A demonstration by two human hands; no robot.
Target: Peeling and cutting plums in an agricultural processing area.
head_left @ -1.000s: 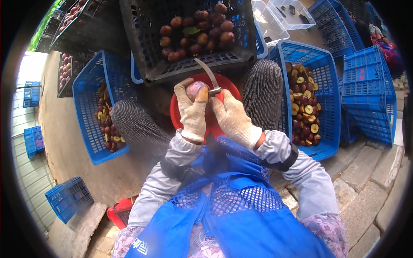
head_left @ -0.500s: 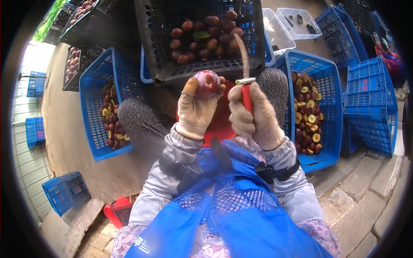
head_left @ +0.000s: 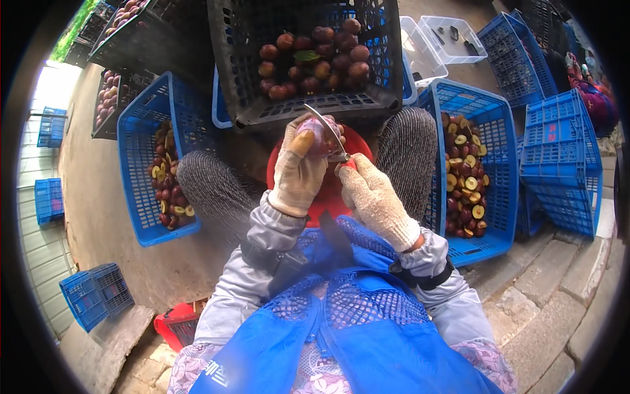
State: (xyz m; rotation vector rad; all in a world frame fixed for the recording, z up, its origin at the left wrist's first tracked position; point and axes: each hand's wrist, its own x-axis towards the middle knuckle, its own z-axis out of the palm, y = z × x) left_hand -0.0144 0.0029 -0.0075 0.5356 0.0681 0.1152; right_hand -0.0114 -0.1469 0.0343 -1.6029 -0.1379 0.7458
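In a cream work glove with stained fingertips, my left hand point(head_left: 293, 176) is closed around a purple-red plum point(head_left: 317, 140). My right hand point(head_left: 380, 202), also gloved, grips the red handle of a knife point(head_left: 334, 129). The knife's thin blade lies against the plum's upper right side; whether it has cut in cannot be told. Both hands are above a red tub point(head_left: 363, 139) between my knees. Just beyond them a black crate point(head_left: 231, 79) tilts toward me, with whole plums point(head_left: 323, 69) and a green leaf in it.
Halved plums lie in a blue crate point(head_left: 134, 177) on the left and another blue crate point(head_left: 502, 197) on the right. Stacked blue crates point(head_left: 561, 154) stand farther right. Beyond them is a clear plastic box point(head_left: 453, 56) with small items. Dark crates of plums point(head_left: 108, 98) stand far left.
My right hand has tipped the knife leftward, bringing the blade from upright onto the plum. My left hand has turned the plum and lowered it slightly.
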